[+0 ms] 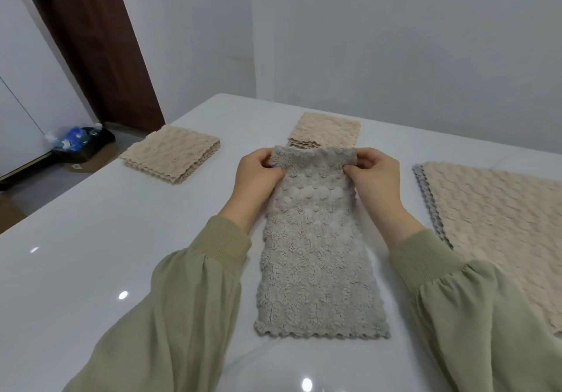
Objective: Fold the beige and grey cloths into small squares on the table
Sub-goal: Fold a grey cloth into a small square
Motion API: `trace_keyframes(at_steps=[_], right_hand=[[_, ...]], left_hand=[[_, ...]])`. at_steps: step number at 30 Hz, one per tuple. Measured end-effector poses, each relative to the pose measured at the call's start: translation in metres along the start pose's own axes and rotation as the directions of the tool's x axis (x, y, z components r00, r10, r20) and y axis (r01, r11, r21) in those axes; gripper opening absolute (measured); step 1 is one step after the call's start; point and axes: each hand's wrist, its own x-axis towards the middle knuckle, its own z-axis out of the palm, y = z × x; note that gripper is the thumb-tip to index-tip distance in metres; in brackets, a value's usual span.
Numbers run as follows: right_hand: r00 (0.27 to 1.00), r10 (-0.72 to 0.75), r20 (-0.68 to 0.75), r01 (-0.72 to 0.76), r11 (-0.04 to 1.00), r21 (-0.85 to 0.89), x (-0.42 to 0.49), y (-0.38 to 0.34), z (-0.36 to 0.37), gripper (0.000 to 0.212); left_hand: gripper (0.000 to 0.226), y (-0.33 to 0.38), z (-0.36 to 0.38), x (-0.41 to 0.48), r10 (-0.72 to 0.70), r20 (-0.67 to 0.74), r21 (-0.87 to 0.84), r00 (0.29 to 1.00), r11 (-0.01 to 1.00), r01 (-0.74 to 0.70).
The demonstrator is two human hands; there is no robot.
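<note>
- Across the near field, a glossy white surface (91, 254) carries every cloth.
- Right side: an unfolded beige cloth (492, 224) lies flat with a grey edge (425, 197) showing beneath it. Judged to be stock not yet folded.
- Centre: the grey cloth (316, 264), already narrowed to a long strip, runs near to far. It lies flat except for its raised far end.
- Far left: a folded beige stack (171, 156) sits well apart, apparently finished work set aside.
- Far centre: a beige square (325, 130) lies just beyond the strip.
- Left hand (258, 175) pinches the strip's far-left corner and right hand (374, 178) its far-right corner. Fingers are curled on the cloth, likely to carry that end nearward.
</note>
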Motion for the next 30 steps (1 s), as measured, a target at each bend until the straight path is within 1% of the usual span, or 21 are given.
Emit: trace_keyframes(at_steps=[1, 2, 3, 4, 5, 6, 7, 9, 10, 11, 13, 16, 17, 19, 20, 22, 25, 27, 30], right_hand=[[1.0, -0.014, 0.006, 0.015, 0.998, -0.056, 0.001, -0.003, -0.001, 0.019], [1.0, -0.029, 0.001, 0.029, 0.992, -0.119, 0.003, -0.006, -0.002, 0.014], [0.999, -0.052, -0.014, 0.049, 0.982, -0.182, 0.004, -0.008, -0.002, 0.012], [0.996, -0.085, -0.033, 0.075, 0.971, -0.227, 0.004, -0.01, -0.003, 0.011], [0.992, -0.119, -0.051, 0.102, 0.963, -0.25, 0.003, -0.013, -0.003, 0.011], [0.987, -0.144, -0.07, 0.121, 0.959, -0.257, 0.0, -0.015, -0.002, 0.013], [0.985, -0.151, -0.086, 0.126, 0.962, -0.241, -0.004, -0.019, -0.001, 0.014], [0.991, -0.108, -0.08, 0.097, 0.987, -0.13, -0.015, -0.025, 0.001, 0.015], [0.996, -0.071, -0.048, 0.069, 0.996, -0.056, -0.02, -0.03, 0.001, 0.014], [0.999, -0.041, -0.007, 0.041, 0.999, 0.012, -0.025, -0.035, 0.0, 0.013], [0.998, -0.026, 0.053, 0.021, 0.994, 0.104, -0.033, -0.043, -0.005, 0.017], [0.992, -0.039, 0.121, 0.006, 0.965, 0.261, -0.044, -0.049, -0.015, 0.031], [0.99, -0.025, 0.14, -0.02, 0.95, 0.312, -0.048, -0.048, -0.019, 0.032], [0.985, 0.04, 0.168, -0.103, 0.916, 0.387, -0.058, -0.043, -0.026, 0.027], [0.983, 0.076, 0.169, -0.137, 0.912, 0.387, -0.063, -0.037, -0.03, 0.025], [0.981, 0.119, 0.152, -0.161, 0.939, 0.303, -0.078, -0.023, -0.035, 0.022], [0.98, 0.149, 0.132, -0.176, 0.958, 0.228, -0.103, -0.011, -0.038, 0.02], [0.984, 0.136, 0.114, -0.155, 0.971, 0.184, -0.114, -0.012, -0.038, 0.018], [0.993, 0.077, 0.086, -0.084, 0.993, 0.085, -0.125, -0.015, -0.041, 0.015]], left_hand=[[0.021, 0.003, 0.001, -0.001, 0.023, -0.001, 0.017, 1.0, 1.0, -0.023], [0.018, 0.008, 0.001, -0.003, 0.063, -0.016, 0.091, 0.998, 0.994, -0.062], [0.015, 0.012, 0.001, -0.002, 0.129, -0.036, 0.22, 0.991, 0.968, -0.118], [0.014, 0.016, 0.0, 0.0, 0.203, -0.059, 0.361, 0.977, 0.917, -0.169], [0.018, 0.019, -0.001, 0.0, 0.267, -0.087, 0.465, 0.96, 0.863, -0.198], [0.024, 0.023, -0.001, -0.001, 0.308, -0.113, 0.509, 0.945, 0.834, -0.212], [0.03, 0.026, 0.0, -0.005, 0.334, -0.138, 0.512, 0.932, 0.83, -0.222], [0.028, 0.029, 0.004, -0.015, 0.332, -0.139, 0.459, 0.933, 0.856, -0.237], [0.023, 0.03, 0.005, -0.021, 0.303, -0.121, 0.376, 0.945, 0.895, -0.239], [0.021, 0.032, 0.005, -0.028, 0.259, -0.096, 0.257, 0.961, 0.939, -0.227], [0.026, 0.035, 0.001, -0.038, 0.205, -0.061, 0.033, 0.977, 0.978, -0.204], [0.026, 0.031, -0.01, -0.05, 0.196, -0.036, -0.142, 0.98, 0.97, -0.199], [0.024, 0.028, -0.014, -0.055, 0.167, -0.017, -0.206, 0.986, 0.964, -0.167], [0.022, 0.02, -0.019, -0.068, 0.07, 0.043, -0.322, 0.997, 0.945, -0.052], [0.022, 0.017, -0.021, -0.076, 0.022, 0.076, -0.334, 0.997, 0.943, 0.004], [0.024, 0.011, -0.026, -0.088, -0.058, 0.126, -0.267, 0.99, 0.96, 0.09], [0.015, 0.005, -0.034, -0.1, -0.075, 0.165, -0.09, 0.983, 0.992, 0.091], [0.007, 0.006, -0.039, -0.105, -0.098, 0.211, -0.022, 0.973, 0.994, 0.105], [0.011, 0.009, -0.048, -0.11, -0.122, 0.293, 0.048, 0.948, 0.993, 0.112]])
